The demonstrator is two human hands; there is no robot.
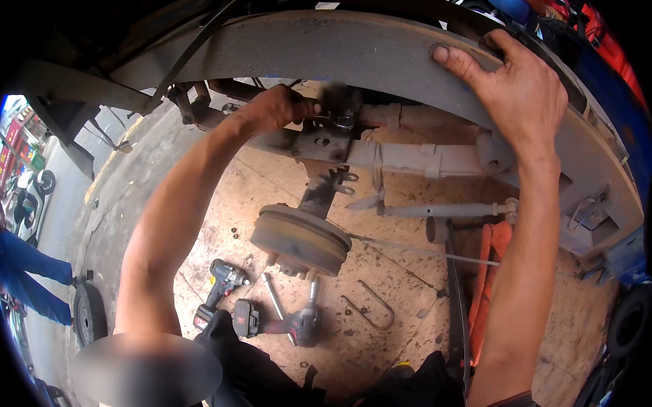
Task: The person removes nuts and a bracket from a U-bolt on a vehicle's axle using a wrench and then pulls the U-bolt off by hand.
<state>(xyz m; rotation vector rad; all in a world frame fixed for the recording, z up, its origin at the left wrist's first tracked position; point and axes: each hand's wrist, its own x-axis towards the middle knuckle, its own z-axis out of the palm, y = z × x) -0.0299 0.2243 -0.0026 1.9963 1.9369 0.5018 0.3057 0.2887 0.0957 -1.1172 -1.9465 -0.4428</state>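
Dusty tan concrete floor (pixel 378 349) spreads under a raised vehicle, whose grey wheel arch (pixel 331 53) curves overhead. The wheel is already off — the bare brake drum (pixel 301 238) hangs exposed on its axle, and a tyre (pixel 89 313) lies at the left edge of the floor. Two cordless impact drivers (pixel 264 317) lie below the drum, with a bent U-bolt (pixel 369 313) just beside them, so some undoing looks finished. What seems left is the fastening at the leaf-spring mount (pixel 328 142), where a wrench (pixel 340 120) sits on a fitting.

The left hand (pixel 272 110) is curled tight around something at that mount — probably the wrench's handle, though a blur patch there keeps me from telling for sure. The right hand (pixel 520 85) lies flat with fingers spread, pressed against the wheel arch for support and gripping nothing.

Small loose nuts near the drum are too tiny to identify. An orange stand (pixel 489 274) at the right is partly covered by the right forearm, and the bolt or nut under the wrench is hidden. At far left a bystander's blue trouser legs (pixel 22 268) are cut off by the rim.
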